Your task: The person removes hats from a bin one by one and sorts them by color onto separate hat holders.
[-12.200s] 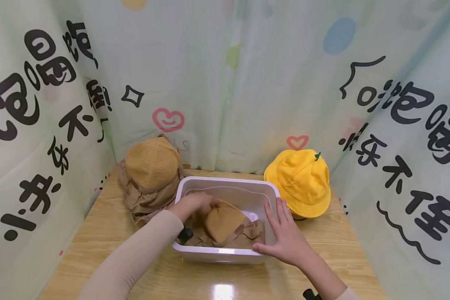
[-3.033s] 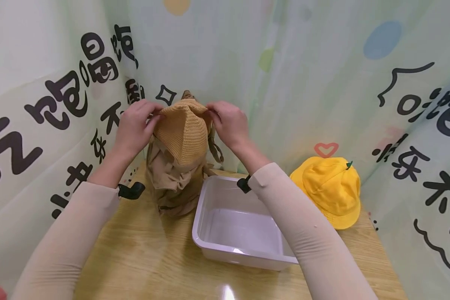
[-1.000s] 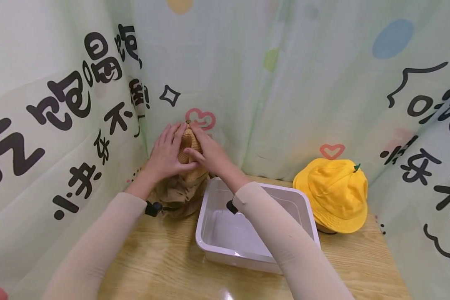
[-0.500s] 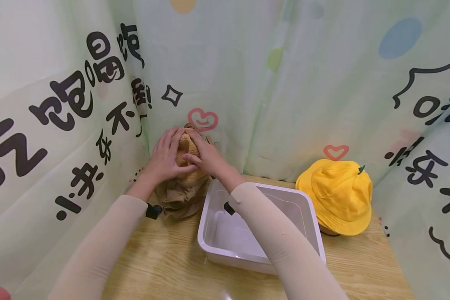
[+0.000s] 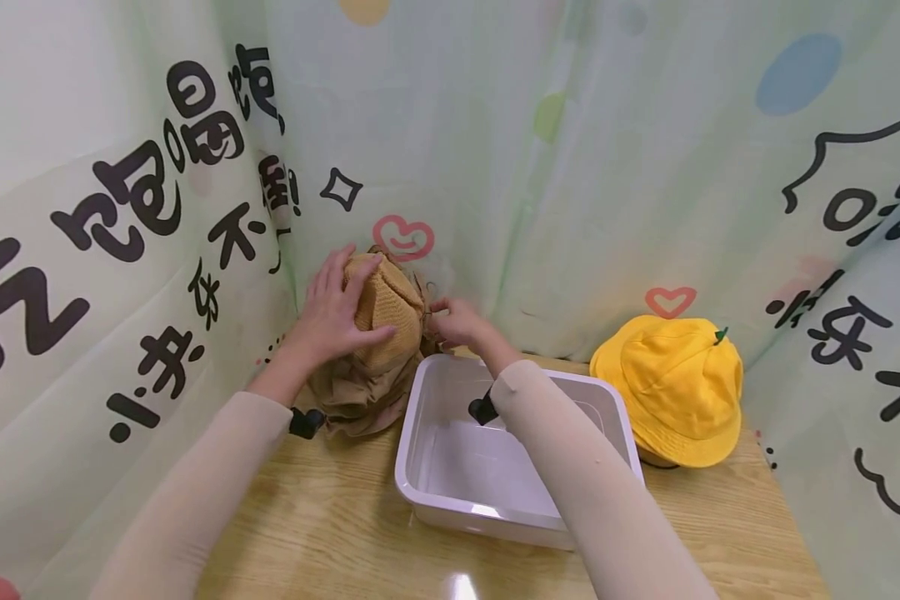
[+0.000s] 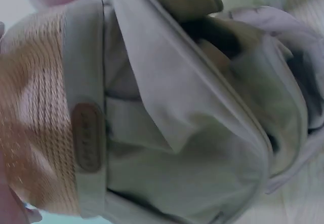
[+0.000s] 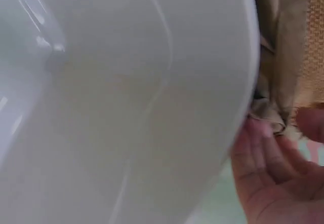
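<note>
A sun hat with a tan woven crown [image 5: 393, 329] and a brown cloth brim [image 5: 375, 392] sits at the back left of the table. In the left wrist view, a brown label [image 6: 87, 137] shows on its band, with layers of brown cloth below. My left hand [image 5: 328, 321] rests on the crown's left side, fingers spread and thumb across the front. At the hat's right side my right hand [image 5: 457, 323] pinches a bit of its cloth or tie; the exact part is partly hidden. The right wrist view shows those fingers [image 7: 258, 158] against bunched brown cloth [image 7: 267, 113].
A white plastic bin [image 5: 487, 508] stands right of the sun hat, under my right forearm, with its bare floor visible. Beyond it sits a yellow bucket hat [image 5: 667, 387] with a small green leaf. Printed curtains [image 5: 450, 125] enclose the wooden table [image 5: 330, 533].
The sun hat came out of the bin and was set on the brown hat pile at the left. My right hand has just moved from the crown to the hat's right side; my left stays.
</note>
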A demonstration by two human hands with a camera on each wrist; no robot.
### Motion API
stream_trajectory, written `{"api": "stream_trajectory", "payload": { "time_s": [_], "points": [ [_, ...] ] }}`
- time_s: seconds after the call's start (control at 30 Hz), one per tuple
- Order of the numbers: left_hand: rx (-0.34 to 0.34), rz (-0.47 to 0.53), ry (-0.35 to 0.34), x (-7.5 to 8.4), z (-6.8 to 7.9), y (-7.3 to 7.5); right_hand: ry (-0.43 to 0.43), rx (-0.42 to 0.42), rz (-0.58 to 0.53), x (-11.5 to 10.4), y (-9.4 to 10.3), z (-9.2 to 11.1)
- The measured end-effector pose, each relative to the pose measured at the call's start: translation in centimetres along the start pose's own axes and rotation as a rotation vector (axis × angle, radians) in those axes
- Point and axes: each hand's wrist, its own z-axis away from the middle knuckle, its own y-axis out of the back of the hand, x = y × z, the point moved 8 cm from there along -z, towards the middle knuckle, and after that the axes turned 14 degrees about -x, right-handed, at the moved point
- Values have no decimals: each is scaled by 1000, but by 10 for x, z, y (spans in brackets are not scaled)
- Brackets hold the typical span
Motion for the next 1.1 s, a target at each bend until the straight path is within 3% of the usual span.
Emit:
{"api": "stream_trajectory", "payload": {
  "time_s": [0.07, 0.27, 0.5, 0.73, 1.1],
  "points": [
    [-9, -8, 0, 3, -2, 1, -38, -90, -115, 5, -9, -4],
    [-4, 5, 2, -1, -2, 0, -63, -126, -296, 5, -19, -8],
    [6, 46, 0, -10, 3, 0, -99, -154, -373, 11, -22, -16],
    [-1, 55, 11, -11, 2, 0, -190, -187, -485, 26, -25, -20],
    [3, 57, -1, -10, 3, -1, -168, -227, -567, 30, -28, -29]
  ]
}}
